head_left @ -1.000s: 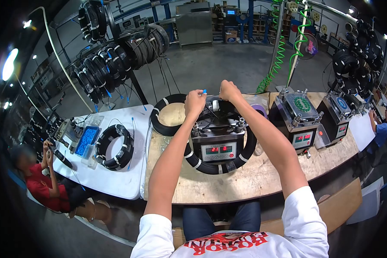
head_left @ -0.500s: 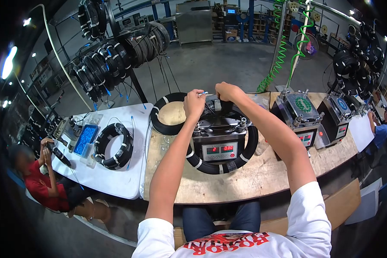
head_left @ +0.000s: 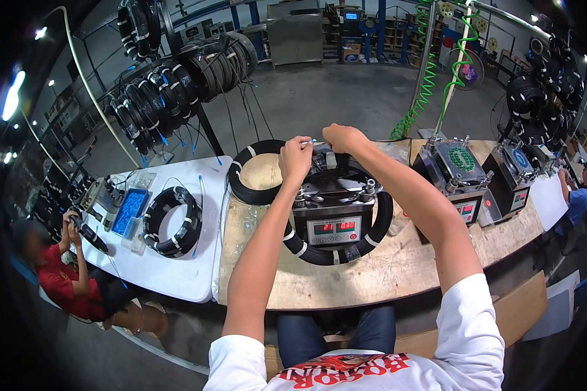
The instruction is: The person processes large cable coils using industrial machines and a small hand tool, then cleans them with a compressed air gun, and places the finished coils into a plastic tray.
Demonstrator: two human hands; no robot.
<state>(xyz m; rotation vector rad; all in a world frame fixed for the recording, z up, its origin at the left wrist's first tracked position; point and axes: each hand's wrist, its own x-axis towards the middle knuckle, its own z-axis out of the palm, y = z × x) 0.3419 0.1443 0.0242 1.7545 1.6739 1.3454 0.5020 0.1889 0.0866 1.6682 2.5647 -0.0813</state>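
Both of my hands are raised over the back of a machine with a red digital display. With bent fingers, my left hand pinches a small thin piece with a whitish-blue tip. Just to its right, my right hand is closed, its fingertips turned away; what it grips is hidden. A dark object rises under my right hand behind the machine top. Around the machine's base lies a black cable coil with white ties. Another black coil lies behind my left forearm.
Two more machines stand right on the wooden table. A white table at left holds a cable coil and a blue tray. A person in red sits left; another in blue is right.
My right hand has moved slightly left, closer to my left hand. The left digits on the display have changed from 2 to 21.
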